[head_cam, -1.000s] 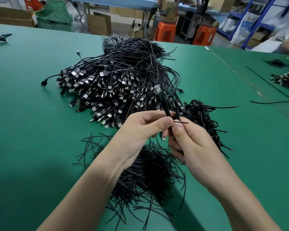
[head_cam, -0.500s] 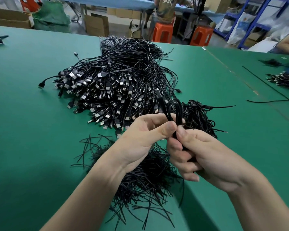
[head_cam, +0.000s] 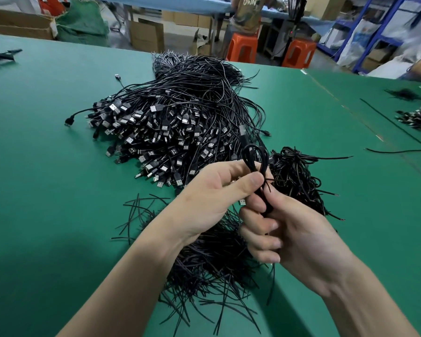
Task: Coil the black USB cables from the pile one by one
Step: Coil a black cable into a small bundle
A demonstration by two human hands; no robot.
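Right hand (head_cam: 289,234) has rolled over since a second ago. Its fingers now curl round the lower half of the thin black coiled USB cable (head_cam: 254,154), held up over the green felt table (head_cam: 46,166). Left hand (head_cam: 219,190) pinches the coil's waist, thumb on top. We judge the short black wire tie (head_cam: 267,188) nearly twisted shut. The big heap of loose black USB cables (head_cam: 180,113) waits behind.
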